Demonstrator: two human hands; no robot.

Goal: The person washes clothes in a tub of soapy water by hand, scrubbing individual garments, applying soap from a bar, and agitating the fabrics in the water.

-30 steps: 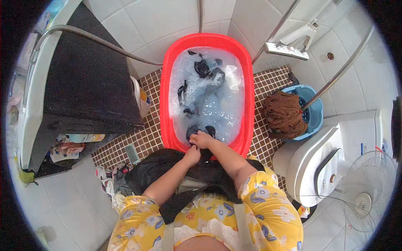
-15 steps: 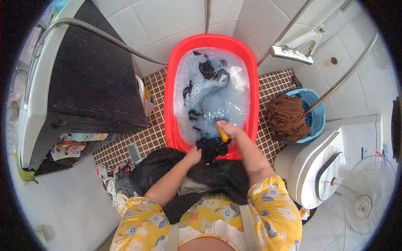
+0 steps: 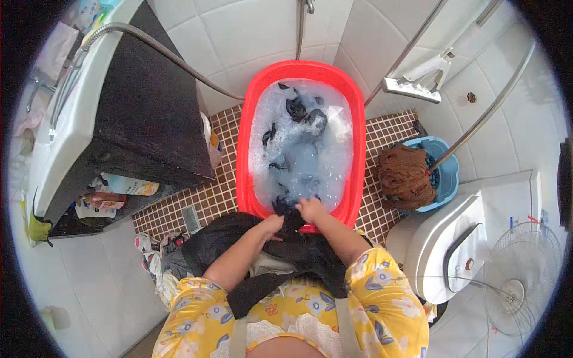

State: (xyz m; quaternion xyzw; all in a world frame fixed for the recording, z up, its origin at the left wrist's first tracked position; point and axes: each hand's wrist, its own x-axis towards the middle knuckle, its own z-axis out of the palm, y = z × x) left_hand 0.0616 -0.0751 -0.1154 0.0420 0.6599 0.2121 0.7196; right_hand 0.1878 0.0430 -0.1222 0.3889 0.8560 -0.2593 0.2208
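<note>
Cloth [image 3: 292, 224] — dark, wet and soft — hangs over the near rim of the red tub [image 3: 243, 155] at the middle of the frame. It looks heavy with water and slippery with soap, so a bunched fistful at the rim should hold best. Left hand [image 3: 273, 225] and right hand [image 3: 311, 210] are both closed on it. One tub, two hands — more dark pieces float in the foam, too tangled to count.

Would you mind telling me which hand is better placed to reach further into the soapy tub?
Probably the right hand: it is already over the red tub's near rim, on the dark garment, while the left hand sits just outside it.
</note>
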